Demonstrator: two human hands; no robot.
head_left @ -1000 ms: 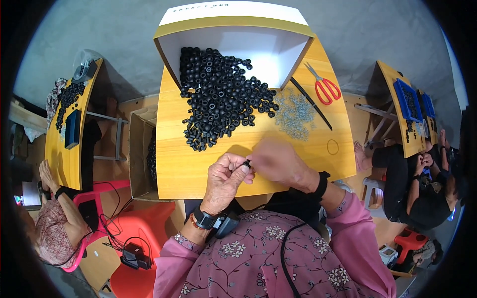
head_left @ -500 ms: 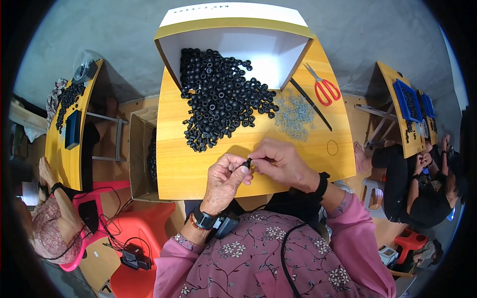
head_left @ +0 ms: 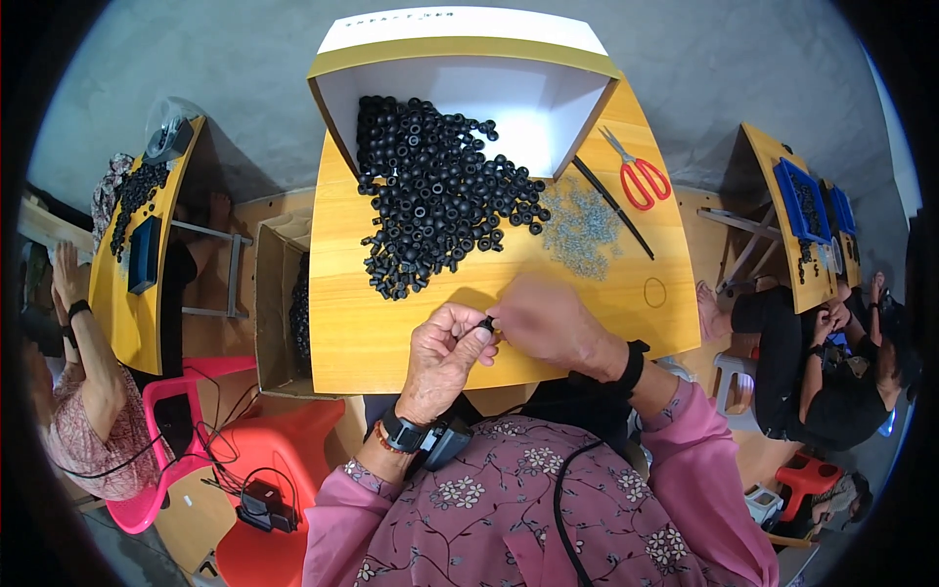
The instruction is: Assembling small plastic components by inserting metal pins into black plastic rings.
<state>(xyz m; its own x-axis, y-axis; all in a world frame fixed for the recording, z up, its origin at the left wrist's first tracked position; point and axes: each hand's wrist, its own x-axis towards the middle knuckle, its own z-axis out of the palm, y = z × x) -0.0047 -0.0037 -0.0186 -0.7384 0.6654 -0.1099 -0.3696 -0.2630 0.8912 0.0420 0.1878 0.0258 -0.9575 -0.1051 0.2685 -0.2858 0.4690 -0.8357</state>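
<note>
Above the near edge of the yellow wooden table (head_left: 342, 342), my left hand (head_left: 442, 354) pinches a small black round part (head_left: 485, 324) between thumb and forefinger. My right hand (head_left: 553, 325) is right beside that part, its fingertips smeared by motion, so I cannot see whether they hold anything. Beyond the hands spreads a large heap of the same kind of small black parts (head_left: 421, 201), spilling out of a white cardboard box (head_left: 469, 46) tipped on its side. To the right of the heap lies a scatter of tiny clear pieces (head_left: 579, 230).
Red-handled scissors (head_left: 641, 181) and a thin black rod (head_left: 614, 207) lie at the table's right. An open brown carton (head_left: 279, 323) stands by the table's left side. A red chair (head_left: 264, 470) is at lower left. Other people sit at tables on both sides.
My right hand has gone from clear to blurred beside the black part. My left hand keeps its pinch. The person at the left has raised their hands.
</note>
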